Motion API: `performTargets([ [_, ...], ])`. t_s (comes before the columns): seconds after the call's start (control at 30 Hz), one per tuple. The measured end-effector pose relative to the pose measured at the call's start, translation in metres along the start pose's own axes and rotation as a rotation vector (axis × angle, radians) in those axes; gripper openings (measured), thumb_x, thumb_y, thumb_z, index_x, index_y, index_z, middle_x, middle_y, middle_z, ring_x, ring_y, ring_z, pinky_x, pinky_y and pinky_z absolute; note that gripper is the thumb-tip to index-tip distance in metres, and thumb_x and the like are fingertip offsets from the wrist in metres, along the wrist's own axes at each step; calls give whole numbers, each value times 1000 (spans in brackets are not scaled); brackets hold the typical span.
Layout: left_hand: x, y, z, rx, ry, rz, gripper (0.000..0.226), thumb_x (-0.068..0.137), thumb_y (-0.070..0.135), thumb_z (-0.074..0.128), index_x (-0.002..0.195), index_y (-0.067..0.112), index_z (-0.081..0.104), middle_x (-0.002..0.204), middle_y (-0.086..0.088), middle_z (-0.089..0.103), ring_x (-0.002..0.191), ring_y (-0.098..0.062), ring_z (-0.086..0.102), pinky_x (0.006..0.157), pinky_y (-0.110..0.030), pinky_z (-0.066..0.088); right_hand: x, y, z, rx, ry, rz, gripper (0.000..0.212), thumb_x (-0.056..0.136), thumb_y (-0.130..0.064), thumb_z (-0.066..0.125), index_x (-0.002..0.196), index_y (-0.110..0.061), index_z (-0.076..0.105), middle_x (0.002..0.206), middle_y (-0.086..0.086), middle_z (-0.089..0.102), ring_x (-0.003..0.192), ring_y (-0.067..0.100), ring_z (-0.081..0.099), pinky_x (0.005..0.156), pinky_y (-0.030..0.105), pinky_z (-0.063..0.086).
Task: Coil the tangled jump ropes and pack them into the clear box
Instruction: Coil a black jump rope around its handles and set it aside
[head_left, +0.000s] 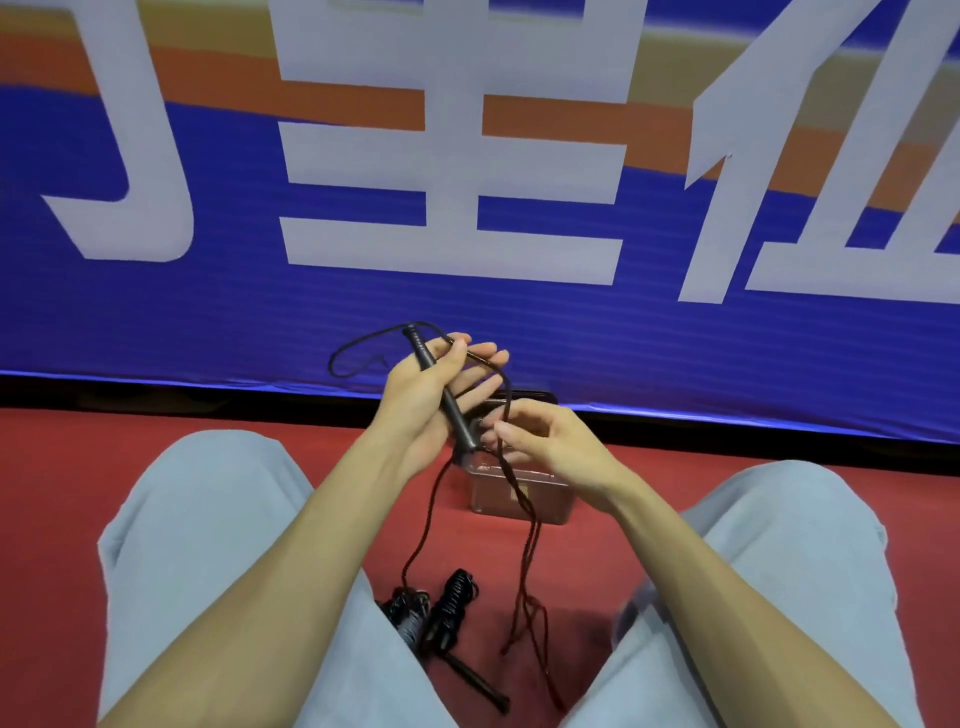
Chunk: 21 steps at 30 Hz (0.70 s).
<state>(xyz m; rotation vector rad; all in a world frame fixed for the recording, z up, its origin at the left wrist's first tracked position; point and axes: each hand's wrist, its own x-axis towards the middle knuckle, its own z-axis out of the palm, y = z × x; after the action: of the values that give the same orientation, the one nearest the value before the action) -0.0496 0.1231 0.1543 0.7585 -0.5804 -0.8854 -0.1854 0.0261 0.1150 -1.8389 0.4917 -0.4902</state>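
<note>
Black jump rope handle (451, 408) is clamped under the left hand's (415, 392) thumb, its cord (508, 389) pinched by the right hand (556, 436). Clear box (553, 499) is parked just behind. Banner (519, 322) characters are cropped, unreadable.

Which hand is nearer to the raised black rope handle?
Left. The left hand holds the handle; the right hand is beside its lower end, pinching the rope.
</note>
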Motion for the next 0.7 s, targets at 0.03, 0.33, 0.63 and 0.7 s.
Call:
performTargets([
  [0.03,0,2,0,-55,5,8,8,102,10,48,98,8,55,95,-11,73,99,-27,72,81,-35,60,0,0,2,-32,-12,-29,11,95,-17,60,101,-10,66,95,17,69,82,16,65,79,26,52],
  [0.33,4,-3,-4,-82,156,80,9,103,12,48,101,5,55,106,-18,70,101,-28,72,80,-32,60,3,6,-1,-451,195,-143,8,83,-8,72,84,-16,74,80,-15,61,75,-12,57,71,6,41],
  [0.63,-2,-28,-7,777,12,-85,17,104,21,46,106,17,62,109,-7,70,89,-17,70,79,-31,57,5,4,-5,-243,370,-151,10,85,-4,70,87,-14,70,77,-3,71,70,5,69,68,21,57],
  [0.7,-6,-32,-6,849,-67,-166,17,104,22,48,101,17,63,102,-8,69,84,-20,69,78,-37,60,4,1,-7,-158,398,-127,8,86,-3,68,91,-8,71,79,4,72,67,10,70,63,25,59],
])
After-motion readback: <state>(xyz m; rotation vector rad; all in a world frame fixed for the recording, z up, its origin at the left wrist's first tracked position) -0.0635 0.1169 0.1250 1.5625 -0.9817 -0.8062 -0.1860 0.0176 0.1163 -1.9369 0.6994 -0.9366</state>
